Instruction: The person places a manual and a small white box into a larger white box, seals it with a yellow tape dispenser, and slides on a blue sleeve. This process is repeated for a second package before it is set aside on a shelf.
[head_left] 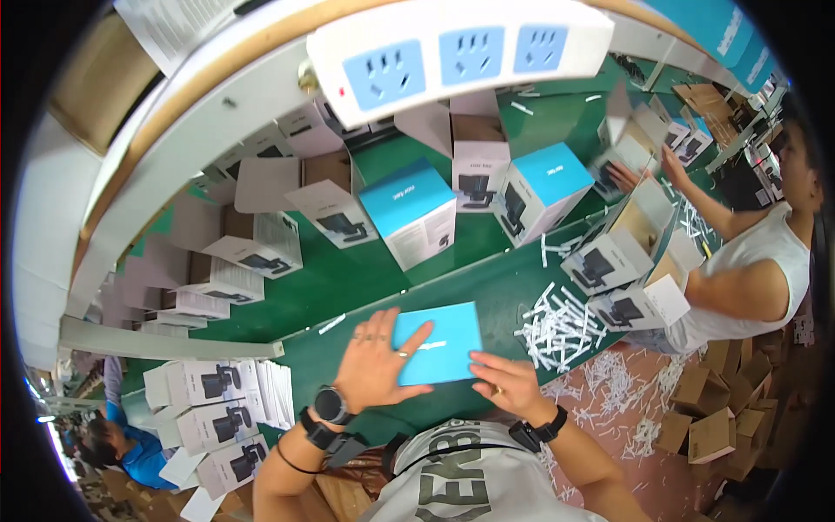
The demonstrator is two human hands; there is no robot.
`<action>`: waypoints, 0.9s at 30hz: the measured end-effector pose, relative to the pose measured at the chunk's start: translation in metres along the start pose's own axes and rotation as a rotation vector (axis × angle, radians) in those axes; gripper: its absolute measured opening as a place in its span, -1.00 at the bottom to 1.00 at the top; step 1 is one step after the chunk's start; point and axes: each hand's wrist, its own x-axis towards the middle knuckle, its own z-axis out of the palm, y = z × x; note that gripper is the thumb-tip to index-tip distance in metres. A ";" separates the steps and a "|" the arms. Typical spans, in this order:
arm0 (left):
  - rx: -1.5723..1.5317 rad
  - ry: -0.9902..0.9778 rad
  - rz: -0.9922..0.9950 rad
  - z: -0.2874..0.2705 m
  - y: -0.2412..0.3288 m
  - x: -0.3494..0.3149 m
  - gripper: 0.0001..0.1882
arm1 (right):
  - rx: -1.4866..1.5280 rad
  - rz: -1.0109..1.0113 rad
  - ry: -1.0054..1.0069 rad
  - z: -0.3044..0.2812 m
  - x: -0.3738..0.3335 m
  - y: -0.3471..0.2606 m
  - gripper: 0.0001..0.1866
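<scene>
A box with a bright blue top [452, 358] lies in front of me on the green work surface; its sides are mostly hidden from above. My left hand [372, 361] rests over its left edge, fingers stretched and spread, one finger reaching onto the blue top. At the right edge, my right hand [509, 381] grips the box with bent fingers near its corner. A pile of white paper strips [561, 329] lies right of the box.
Open white cartons and a closed blue-topped carton [409, 209] line the green conveyor behind. Stacked cartons [217, 422] stand at left. A power strip [461, 56] hangs overhead. At right, a co-worker [748, 278] reaches into an open carton. Brown boxes [713, 435] cover floor at right.
</scene>
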 end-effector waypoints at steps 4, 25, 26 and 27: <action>0.067 0.079 -0.055 -0.037 -0.075 -0.023 0.13 | 0.026 0.284 0.015 -0.027 -0.026 0.019 -0.83; 0.052 0.523 -0.356 0.002 -0.042 0.340 -0.64 | 0.269 0.443 0.033 -0.013 0.096 0.179 -0.46; 0.072 0.583 -0.374 0.018 -0.066 0.353 -0.71 | 0.297 0.396 0.022 -0.003 0.122 0.198 -0.46; 0.064 0.487 -0.322 0.027 -0.050 0.376 -0.77 | 0.241 0.503 0.078 -0.013 0.131 0.243 -0.46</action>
